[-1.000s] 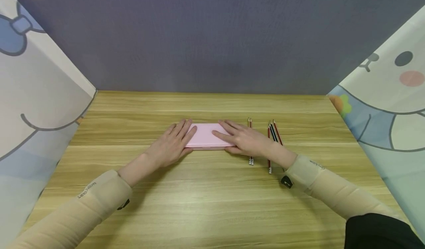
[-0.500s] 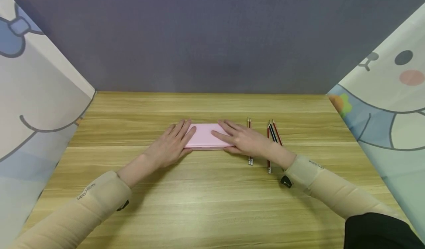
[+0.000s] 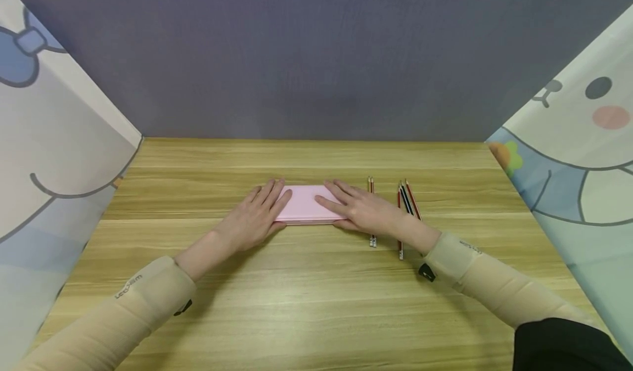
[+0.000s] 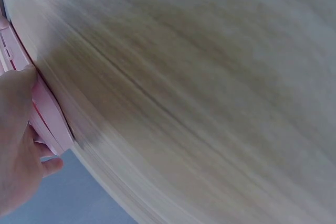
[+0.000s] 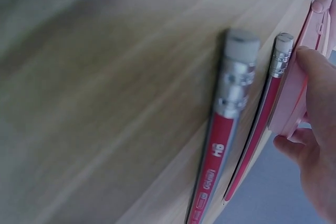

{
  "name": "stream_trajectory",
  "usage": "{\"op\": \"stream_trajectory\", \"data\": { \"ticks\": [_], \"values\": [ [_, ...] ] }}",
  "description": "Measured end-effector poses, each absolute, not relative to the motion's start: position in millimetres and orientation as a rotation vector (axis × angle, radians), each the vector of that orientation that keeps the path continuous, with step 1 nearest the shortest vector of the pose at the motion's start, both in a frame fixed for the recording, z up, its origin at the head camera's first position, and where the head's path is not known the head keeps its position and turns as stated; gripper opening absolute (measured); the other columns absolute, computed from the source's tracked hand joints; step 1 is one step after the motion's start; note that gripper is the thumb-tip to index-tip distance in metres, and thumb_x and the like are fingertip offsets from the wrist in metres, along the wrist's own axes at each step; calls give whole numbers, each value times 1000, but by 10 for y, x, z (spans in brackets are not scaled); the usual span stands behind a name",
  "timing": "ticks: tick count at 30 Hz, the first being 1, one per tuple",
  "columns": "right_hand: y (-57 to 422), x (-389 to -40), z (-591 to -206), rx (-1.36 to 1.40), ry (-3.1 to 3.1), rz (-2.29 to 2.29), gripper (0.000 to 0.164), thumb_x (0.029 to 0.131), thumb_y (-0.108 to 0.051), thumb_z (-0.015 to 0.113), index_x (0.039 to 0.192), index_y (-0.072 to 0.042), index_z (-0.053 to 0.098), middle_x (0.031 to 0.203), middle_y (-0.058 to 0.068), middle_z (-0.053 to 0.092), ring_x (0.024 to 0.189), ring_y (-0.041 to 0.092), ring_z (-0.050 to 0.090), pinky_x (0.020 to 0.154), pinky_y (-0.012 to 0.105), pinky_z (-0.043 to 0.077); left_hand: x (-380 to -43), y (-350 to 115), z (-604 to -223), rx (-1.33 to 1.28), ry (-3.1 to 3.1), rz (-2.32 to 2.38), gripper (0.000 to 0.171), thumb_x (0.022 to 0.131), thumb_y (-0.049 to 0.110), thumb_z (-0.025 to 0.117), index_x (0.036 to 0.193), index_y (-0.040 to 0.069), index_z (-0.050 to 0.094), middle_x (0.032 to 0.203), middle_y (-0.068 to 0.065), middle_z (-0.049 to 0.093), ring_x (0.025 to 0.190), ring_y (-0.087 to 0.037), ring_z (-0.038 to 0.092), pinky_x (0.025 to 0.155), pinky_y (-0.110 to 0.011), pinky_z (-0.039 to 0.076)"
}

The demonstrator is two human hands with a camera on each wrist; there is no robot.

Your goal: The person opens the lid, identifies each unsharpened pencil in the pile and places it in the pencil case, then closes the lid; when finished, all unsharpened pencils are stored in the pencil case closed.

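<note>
A flat pink pencil case [image 3: 304, 203] lies on the table with its lid down. My left hand [image 3: 251, 217] holds its left end, the thumb along the front side and the index finger over the lid. At the opposite end, my right hand [image 3: 370, 211] holds the case in much the same way. Seen from the left wrist, the pink case [image 4: 50, 111] has a small latch on its front, and my left thumb presses its side. In the right wrist view my right fingers [image 5: 294, 148] wrap around the end of the case.
Two red pencils [image 3: 372, 241] lie side by side partly beneath my right hand. Further right are several red and dark pencils [image 3: 406, 199], partly covered by my right forearm. A grey panel [image 3: 316, 57] stands behind the wooden table [image 3: 296, 294], with cartoon-printed walls at both sides.
</note>
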State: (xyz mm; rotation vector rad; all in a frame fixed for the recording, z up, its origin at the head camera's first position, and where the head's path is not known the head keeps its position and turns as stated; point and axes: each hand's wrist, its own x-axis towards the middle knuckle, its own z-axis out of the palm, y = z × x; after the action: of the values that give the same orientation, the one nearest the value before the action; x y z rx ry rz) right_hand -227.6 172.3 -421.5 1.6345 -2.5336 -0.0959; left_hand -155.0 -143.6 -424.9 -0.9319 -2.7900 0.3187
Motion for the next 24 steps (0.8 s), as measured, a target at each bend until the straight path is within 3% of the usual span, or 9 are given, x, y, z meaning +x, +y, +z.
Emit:
{"op": "stream_trajectory", "data": {
  "ticks": [6, 24],
  "values": [
    [1715, -2273, -4227, 1625, -2484, -107, 66, 106, -46, 53, 163, -21, 31, 166, 23, 32, 149, 42, 42, 116, 52, 45, -1555, -1436, -4257, -928, -2776, 333, 76, 104, 51, 52, 159, 2, 32, 165, -26, 32, 151, -41, 40, 120, -53, 40],
    [1676, -2264, -4279, 1602, -2529, -173, 66, 108, -44, 49, 165, -20, 26, 169, 23, 24, 153, 43, 34, 118, 54, 42, -1555, -1434, -4276, -908, -2770, 407, 75, 105, 52, 49, 159, 2, 32, 166, -26, 31, 151, -41, 39, 121, -52, 40]
  ]
}}
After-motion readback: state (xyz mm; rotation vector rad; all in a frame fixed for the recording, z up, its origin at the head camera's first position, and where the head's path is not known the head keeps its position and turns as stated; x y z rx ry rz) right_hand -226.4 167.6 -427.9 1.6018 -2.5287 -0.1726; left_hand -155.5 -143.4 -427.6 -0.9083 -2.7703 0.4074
